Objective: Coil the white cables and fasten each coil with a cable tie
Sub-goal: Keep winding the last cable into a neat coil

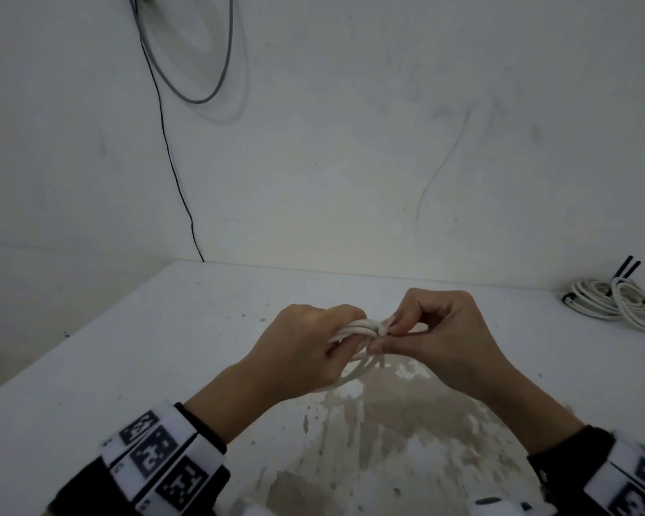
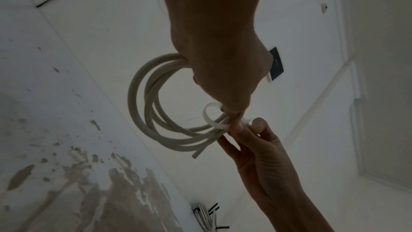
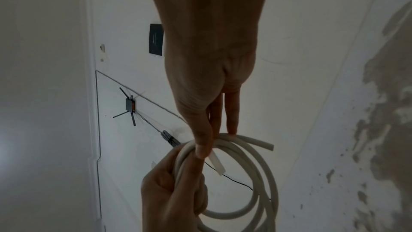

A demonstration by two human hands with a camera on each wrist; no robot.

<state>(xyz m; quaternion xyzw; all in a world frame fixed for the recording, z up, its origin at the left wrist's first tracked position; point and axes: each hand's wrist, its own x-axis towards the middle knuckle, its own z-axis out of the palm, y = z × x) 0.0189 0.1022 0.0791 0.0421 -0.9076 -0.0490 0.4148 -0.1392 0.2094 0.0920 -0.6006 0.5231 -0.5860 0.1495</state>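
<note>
White bench (image 1: 127, 348) across the lower frame, its paint worn off in a big brown patch near the front edge, and both hands are up above that patch. At the far right edge of the bench sits a heap of white cables with black ends (image 1: 611, 301), well apart from the action.

Now the coil (image 2: 151, 105): several loops of white cable, held off the bench between the two hands. The left hand (image 1: 306, 348) is clenched round one side of the bundle, fingers curled over the strands, with the loops hanging below and toward the person. One cut end of the cable sticks out free near the right hand's fingertips.

The right hand (image 1: 440, 337) comes in from the other side, touching the coil right beside the left. Thumb and forefinger are pinching the cable tie (image 2: 211, 121), a thin pale strip that curves in a small loop round the gathered strands. Its loose tail pokes out just past the thumb in the right wrist view. Whether the tie is locked cannot be told.
</note>
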